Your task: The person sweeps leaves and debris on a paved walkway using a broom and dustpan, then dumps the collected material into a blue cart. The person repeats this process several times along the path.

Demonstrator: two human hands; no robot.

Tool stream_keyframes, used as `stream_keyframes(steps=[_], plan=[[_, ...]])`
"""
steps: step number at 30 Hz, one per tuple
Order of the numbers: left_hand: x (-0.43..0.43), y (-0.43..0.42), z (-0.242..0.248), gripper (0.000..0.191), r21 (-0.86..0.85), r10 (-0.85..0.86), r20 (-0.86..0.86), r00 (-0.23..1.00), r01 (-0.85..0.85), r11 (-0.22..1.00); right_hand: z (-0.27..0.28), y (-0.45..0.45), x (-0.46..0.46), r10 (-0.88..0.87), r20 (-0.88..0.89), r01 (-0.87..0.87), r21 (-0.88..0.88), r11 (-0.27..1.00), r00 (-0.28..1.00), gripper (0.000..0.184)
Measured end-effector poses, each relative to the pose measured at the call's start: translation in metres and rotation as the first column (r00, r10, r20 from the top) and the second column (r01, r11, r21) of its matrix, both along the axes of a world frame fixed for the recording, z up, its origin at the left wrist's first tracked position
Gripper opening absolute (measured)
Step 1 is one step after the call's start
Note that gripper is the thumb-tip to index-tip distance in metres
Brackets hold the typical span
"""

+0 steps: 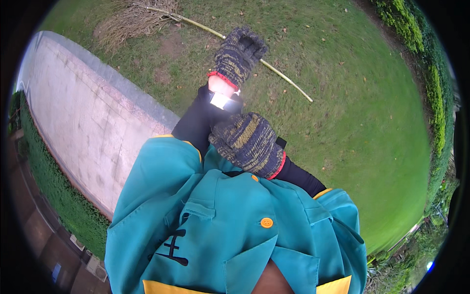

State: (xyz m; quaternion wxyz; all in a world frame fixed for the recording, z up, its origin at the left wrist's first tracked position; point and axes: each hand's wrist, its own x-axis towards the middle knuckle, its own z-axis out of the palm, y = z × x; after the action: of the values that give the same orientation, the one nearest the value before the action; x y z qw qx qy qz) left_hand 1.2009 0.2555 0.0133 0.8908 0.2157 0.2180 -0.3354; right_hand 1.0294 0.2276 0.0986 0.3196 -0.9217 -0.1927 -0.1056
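Observation:
My left hand [240,55], in a dark knit glove with yellow flecks and a red cuff, is stretched out in front of me, its fingers curled. Behind it passes the thin handle [286,78] of what looks like a twig broom on the grass; whether the hand touches it, I cannot tell. A shiny, glare-lit band [224,102] circles the bare left wrist below the glove. My right hand [249,143], in a matching glove, lies across by the black left sleeve [192,123], close to my chest. Its fingertips are hidden, and so is anything in them.
Dry twigs [137,24] spread on the grass [352,121] at the upper left. A pale paved path [91,106] runs along the left, bordered by a clipped hedge [62,194]. Bushes [437,114] line the right. Outdoor units [96,269] stand at the lower left.

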Motion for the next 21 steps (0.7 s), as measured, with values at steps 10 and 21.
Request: stream_keyframes(steps=[10, 21], plan=[[0.102, -0.031, -0.038, 0.028, 0.21, -0.012, -0.148, 0.989, 0.043, 0.977, -0.034, -0.037, 0.124, -0.042, -0.215, 0.067, 0.106, 0.992, 0.976, 0.021], [0.043, 0.054, -0.215, 0.04, 0.976, -0.839, 0.21, 0.501, -0.054, 0.213, -0.197, -0.099, 0.177, 0.056, -0.423, -0.002, 0.128, 0.992, 0.904, 0.028]])
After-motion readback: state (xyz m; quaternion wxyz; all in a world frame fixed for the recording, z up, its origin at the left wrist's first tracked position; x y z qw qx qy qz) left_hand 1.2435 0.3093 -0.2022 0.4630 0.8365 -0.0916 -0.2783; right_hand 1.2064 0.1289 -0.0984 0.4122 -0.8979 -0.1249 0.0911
